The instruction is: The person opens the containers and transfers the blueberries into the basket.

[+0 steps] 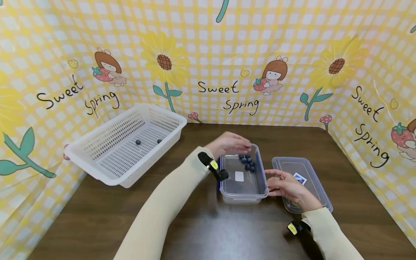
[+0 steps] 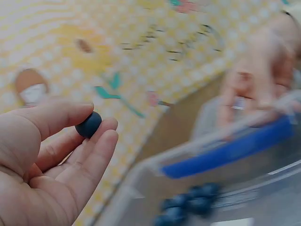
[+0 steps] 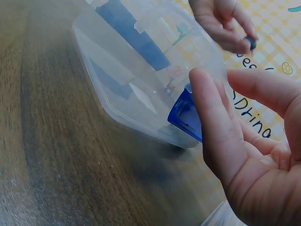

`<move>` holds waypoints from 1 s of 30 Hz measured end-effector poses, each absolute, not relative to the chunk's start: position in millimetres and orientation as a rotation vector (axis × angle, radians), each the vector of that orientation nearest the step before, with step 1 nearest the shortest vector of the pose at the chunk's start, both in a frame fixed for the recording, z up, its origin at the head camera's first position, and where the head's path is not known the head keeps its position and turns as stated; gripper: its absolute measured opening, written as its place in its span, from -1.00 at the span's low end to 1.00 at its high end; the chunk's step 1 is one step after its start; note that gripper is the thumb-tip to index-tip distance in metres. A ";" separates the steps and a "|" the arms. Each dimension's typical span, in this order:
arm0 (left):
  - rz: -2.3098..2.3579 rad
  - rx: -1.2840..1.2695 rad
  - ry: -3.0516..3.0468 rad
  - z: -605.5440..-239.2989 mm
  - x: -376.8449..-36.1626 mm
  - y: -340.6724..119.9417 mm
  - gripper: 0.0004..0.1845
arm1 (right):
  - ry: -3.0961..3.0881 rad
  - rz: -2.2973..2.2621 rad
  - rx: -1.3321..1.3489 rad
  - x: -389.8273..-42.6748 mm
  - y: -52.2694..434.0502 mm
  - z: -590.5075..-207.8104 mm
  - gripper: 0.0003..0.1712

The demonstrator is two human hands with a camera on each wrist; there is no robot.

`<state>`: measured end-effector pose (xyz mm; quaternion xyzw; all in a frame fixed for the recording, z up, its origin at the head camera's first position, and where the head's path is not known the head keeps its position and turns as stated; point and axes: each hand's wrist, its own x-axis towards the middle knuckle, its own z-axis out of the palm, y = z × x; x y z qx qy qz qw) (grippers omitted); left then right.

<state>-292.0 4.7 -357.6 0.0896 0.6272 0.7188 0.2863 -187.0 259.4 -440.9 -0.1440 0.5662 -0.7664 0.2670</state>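
Observation:
My left hand (image 1: pixel 229 144) is over the far end of a clear plastic food container (image 1: pixel 244 196) with blue side clips. Between its thumb and fingers it pinches a single blueberry (image 2: pixel 88 125), held above the rim. Several more blueberries (image 1: pixel 247 163) lie clustered inside the container toward its far right side. The right hand (image 1: pixel 289 186) rests at the container's right wall, fingers extended and thumb apart. In the right wrist view its fingertips overlap the blue clip (image 3: pixel 184 113) that hangs from that wall.
Left on the dark wooden table stands a white perforated basket (image 1: pixel 125 180) with two loose blueberries (image 1: pixel 138 142) on its floor. The container's clear lid (image 1: pixel 313 187) lies flat at the right, partly under the right hand. A patterned cloth (image 1: pixel 208 54) hangs behind and at both sides.

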 end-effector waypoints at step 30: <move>2.373 -0.153 1.831 -289.7 -334.1 -230.1 -0.84 | 1.520 -2.065 -0.380 -187.6 258.6 -441.7 -0.60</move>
